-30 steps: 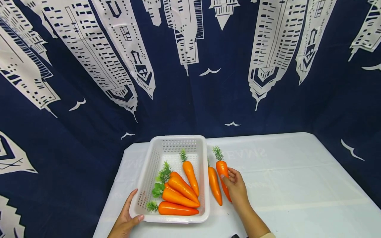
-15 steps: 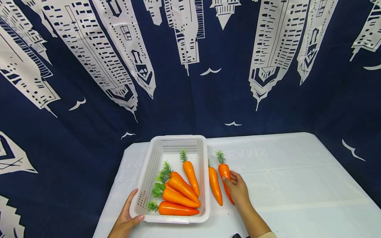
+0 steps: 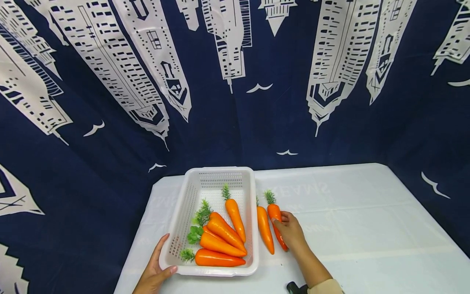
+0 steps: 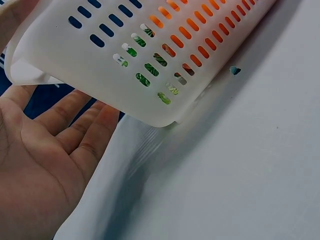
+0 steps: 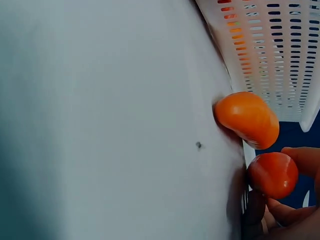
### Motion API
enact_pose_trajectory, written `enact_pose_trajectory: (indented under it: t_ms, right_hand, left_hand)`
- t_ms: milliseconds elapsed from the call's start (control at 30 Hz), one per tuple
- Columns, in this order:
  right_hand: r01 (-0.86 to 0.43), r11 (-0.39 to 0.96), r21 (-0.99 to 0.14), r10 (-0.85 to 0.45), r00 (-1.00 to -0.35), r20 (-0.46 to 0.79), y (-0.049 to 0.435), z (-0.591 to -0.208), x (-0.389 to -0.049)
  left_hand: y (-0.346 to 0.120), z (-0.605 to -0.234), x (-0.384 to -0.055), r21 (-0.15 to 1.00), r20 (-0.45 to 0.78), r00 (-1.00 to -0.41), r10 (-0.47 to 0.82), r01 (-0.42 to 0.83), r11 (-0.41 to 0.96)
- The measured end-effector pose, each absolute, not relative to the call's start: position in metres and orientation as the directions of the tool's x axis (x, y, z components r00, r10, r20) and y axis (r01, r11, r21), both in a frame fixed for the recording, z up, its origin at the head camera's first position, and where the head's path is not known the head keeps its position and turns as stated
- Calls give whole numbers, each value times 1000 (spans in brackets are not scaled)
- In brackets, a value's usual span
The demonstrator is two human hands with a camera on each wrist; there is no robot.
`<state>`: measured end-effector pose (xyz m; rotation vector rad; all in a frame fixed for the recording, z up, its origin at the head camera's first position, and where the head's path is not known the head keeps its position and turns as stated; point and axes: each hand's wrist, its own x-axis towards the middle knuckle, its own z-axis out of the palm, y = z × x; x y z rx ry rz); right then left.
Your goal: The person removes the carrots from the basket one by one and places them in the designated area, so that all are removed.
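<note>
A white plastic basket [image 3: 253,212] holds several orange toy carrots [image 3: 220,243] with green tops. My left hand [image 3: 154,271] holds its near left corner, thumb at the front rim and fingers along the left side. In the left wrist view, those fingers [image 4: 90,132] lie beneath the rim, against the perforated basket [image 4: 110,80]. To the right of the basket, my right hand [image 3: 292,233] grips a carrot [image 3: 274,212] between thumb and fingers; its rounded tip [image 5: 272,175] faces the right wrist camera. Another carrot [image 3: 265,229] lies between that one and the basket wall.
A white cloth covers the table [image 3: 352,220], which extends to the right. Behind hangs a dark blue curtain [image 3: 235,134] printed with white buildings and birds. A small black object [image 3: 292,287] shows by the right sleeve [image 3: 324,286].
My right hand and its carrot have moved slightly toward me, first a bit right and then back left toward the other carrot. The left hand and basket have stayed put.
</note>
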<state>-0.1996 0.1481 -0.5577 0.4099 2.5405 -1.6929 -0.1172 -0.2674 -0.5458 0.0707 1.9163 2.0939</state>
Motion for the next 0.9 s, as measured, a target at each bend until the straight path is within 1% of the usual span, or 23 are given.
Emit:
enact_pose_trajectory:
  t_ms: [200, 400, 567, 767, 900]
  right_hand:
    - [240, 437, -867, 181, -967, -177, 148, -561, -202]
    - [230, 454, -861, 181, -970, -164, 149, -561, -201]
    - [248, 411, -877, 185, -965, -186, 150, -559, -199]
    - [284, 331, -900, 181, -955, -235, 153, -560, -198]
    - [276, 293, -916, 184, -956, -230, 155, -560, -196]
  left_hand:
    - [-268, -545, -116, 980, -169, -954, 248, -190, -60]
    - [-269, -546, -116, 982, -164, -954, 252, -182, -54]
    - [-270, -548, -118, 979, -157, -946, 283, -187, -81]
    - [-269, -546, -117, 981, -160, -951, 266, -182, -61]
    - [-270, -547, -118, 980, -159, -949, 273, -185, -71]
